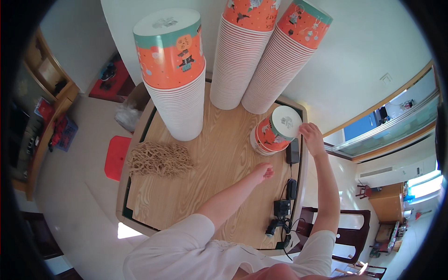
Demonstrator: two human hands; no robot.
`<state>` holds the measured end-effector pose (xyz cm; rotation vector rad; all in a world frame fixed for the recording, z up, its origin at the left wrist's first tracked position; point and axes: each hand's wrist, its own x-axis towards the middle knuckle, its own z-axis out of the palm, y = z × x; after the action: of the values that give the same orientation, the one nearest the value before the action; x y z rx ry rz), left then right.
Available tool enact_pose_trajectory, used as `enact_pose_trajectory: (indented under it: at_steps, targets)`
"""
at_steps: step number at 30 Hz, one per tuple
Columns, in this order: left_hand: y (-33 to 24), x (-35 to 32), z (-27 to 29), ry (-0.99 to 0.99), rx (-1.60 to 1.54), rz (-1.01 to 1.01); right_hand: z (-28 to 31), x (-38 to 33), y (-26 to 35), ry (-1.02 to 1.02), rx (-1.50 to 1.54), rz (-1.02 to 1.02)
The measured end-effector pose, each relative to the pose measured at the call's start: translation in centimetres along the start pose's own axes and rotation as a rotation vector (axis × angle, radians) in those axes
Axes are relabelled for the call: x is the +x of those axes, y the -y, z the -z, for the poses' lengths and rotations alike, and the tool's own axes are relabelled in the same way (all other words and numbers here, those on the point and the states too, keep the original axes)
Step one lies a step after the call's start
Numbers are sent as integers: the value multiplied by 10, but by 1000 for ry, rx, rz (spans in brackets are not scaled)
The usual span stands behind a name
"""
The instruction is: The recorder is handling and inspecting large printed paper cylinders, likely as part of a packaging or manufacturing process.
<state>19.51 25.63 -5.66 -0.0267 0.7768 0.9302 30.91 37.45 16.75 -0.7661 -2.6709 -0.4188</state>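
Note:
At the table's right stands a short stack of upside-down orange paper tubs [268, 138] with white bases and green bands. My right hand [312, 138] is at the right edge of the top tub, fingertips closed on its base rim. My left hand [264, 173] hovers over the wood-grain table in front of this stack, fingers curled in, and nothing shows in them. Behind rise three tall nested stacks of the same tubs: a left stack [176, 88], a middle stack [240, 60] and a right stack [280, 67].
A tangled pile of brown shredded paper strips [161, 159] lies at the table's left. Black power adapters and cables [282, 208] run along its right edge. A red stool [117, 157] stands left of the table, a dark wooden chair [352, 233] to the right.

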Motion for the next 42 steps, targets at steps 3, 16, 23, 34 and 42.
enact_pose_trajectory:
  at_steps: [3, 16, 23, 34, 42]
  targets:
    - [-1, -19, 22, -27, 44, 10, -2, -3, -4, 40, -25, 18]
    - [-20, -99, 127, -151, 169, -52, -18, 16, 67, 96, 81, -210]
    - [-36, -123, 140, -193, 208, -137, -35, 7, 74, 104, 60, -214]
    - [-99, -30, 10, -575, 896, -735, -41, 11, 84, -19, 211, -307]
    - [-102, 6, 2, -505, 1103, -452, -35, 8, 80, -33, 254, -332]
